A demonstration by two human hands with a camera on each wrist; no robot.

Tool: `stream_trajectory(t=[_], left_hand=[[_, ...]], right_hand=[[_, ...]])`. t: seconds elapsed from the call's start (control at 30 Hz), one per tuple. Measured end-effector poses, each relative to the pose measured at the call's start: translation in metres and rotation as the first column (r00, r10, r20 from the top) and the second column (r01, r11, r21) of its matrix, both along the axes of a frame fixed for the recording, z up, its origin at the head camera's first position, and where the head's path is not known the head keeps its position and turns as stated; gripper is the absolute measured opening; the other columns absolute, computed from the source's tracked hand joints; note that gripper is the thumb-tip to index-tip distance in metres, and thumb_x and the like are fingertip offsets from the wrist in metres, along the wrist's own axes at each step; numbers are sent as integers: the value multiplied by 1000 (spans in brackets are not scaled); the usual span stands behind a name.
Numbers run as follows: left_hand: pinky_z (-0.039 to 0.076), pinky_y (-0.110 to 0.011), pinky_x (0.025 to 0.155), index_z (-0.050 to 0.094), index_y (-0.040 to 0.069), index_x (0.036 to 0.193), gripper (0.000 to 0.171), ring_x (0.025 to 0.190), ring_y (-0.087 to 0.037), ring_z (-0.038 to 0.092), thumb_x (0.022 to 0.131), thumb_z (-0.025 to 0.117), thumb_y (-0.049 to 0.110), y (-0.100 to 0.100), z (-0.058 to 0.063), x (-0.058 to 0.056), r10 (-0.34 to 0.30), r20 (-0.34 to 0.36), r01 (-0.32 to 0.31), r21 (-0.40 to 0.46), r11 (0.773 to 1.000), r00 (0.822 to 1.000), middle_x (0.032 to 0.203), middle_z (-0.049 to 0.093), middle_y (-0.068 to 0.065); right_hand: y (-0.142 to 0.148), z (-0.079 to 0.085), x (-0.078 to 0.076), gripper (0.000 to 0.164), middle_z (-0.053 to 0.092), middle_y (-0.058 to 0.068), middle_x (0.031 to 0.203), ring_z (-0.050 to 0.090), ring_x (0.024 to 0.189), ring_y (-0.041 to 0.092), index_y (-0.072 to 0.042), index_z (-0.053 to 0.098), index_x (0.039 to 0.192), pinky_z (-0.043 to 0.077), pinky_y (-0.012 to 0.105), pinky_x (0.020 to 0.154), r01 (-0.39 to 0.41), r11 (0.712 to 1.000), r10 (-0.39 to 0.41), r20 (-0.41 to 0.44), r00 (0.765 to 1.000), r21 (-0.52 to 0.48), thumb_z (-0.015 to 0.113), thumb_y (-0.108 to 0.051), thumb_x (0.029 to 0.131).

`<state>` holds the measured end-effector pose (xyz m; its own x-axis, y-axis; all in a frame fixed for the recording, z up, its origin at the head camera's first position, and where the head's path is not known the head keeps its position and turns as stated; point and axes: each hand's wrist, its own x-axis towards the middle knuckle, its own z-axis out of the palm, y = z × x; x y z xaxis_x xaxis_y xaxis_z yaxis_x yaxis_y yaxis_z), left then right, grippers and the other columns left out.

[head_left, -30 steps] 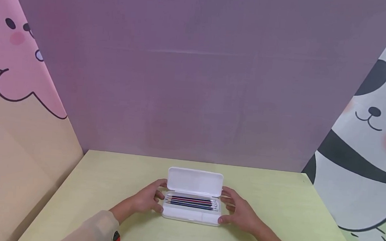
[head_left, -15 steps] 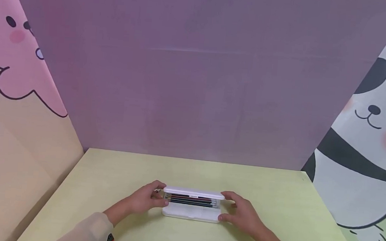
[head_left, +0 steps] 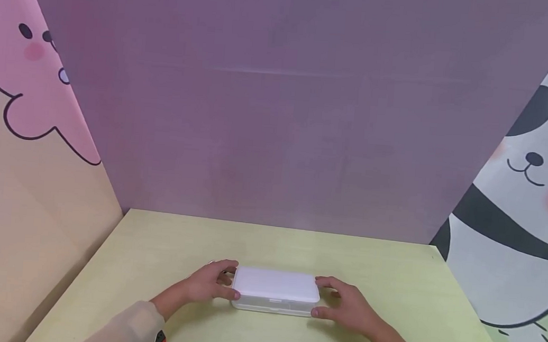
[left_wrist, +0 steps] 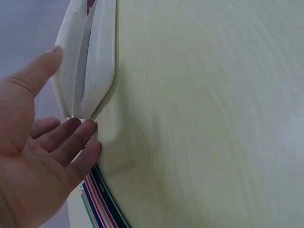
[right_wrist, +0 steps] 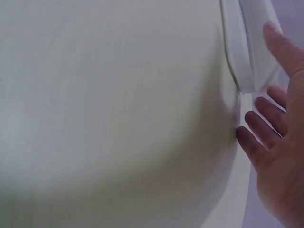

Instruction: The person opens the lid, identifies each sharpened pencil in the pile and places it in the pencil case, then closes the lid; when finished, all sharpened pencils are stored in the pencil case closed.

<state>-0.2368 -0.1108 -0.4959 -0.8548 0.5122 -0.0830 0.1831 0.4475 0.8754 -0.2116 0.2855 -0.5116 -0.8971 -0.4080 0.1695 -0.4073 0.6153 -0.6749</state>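
A white pencil case [head_left: 276, 284] lies near the front of the table, its lid lowered over the base with a gap along the front edge. Its pencils are now hidden. At the left end, my left hand [head_left: 206, 284] grips the case, thumb on the lid's front corner and forefinger at the back corner. The right hand [head_left: 349, 306] holds the opposite end, thumb low at the front and forefinger at the rear. In the left wrist view, the gap between lid and base shows beside the left thumb [left_wrist: 45, 66].
Below the left fingers in the left wrist view lies a striped, coloured item [left_wrist: 102, 199], partly hidden by the hand. A pale yellow table [head_left: 169, 238] carries everything, with a purple panel [head_left: 276, 139] behind and cartoon-printed panels at both sides.
The lid stood upright at first with several pencils showing. It has swung forward and down over them. Both hands stayed at the ends, the left thumb coming onto the lid.
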Motion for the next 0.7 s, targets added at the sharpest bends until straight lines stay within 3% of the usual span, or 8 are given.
stream_trajectory(t=[0.13,0.3,0.5,0.7], left_hand=[[50,-51,103,44,-8,149,89,119,-33,62,79,90,22,6,-1,-3,-23,-82,12,-123,992,996,136,61,-19],[47,-49,105,48,-7,146,92,120,-30,59,73,94,25,12,-1,-5,-66,-173,17,-267,964,983,135,60,-16],[41,-50,113,49,-3,147,95,133,-32,55,71,95,31,11,-2,-5,-59,-198,-7,-317,948,978,143,59,-17],[25,-61,121,51,-2,147,95,138,-34,53,70,95,34,10,-5,-4,-48,-231,-27,-315,949,972,144,61,-16]], right_hand=[[0,3,-4,56,63,12,141,59,130,41,-16,66,118,48,52,105,-18,1000,17,36,999,12,87,-48,77],[-5,9,-5,57,65,9,139,59,130,39,-17,64,114,43,56,109,3,997,-7,57,998,79,90,-46,73],[-8,11,-3,87,66,11,137,57,132,39,-10,57,141,40,60,110,26,990,-36,70,997,142,91,-49,71],[-6,9,-5,90,64,7,141,55,134,36,-12,60,141,42,56,110,58,982,-73,77,994,178,92,-53,68]])
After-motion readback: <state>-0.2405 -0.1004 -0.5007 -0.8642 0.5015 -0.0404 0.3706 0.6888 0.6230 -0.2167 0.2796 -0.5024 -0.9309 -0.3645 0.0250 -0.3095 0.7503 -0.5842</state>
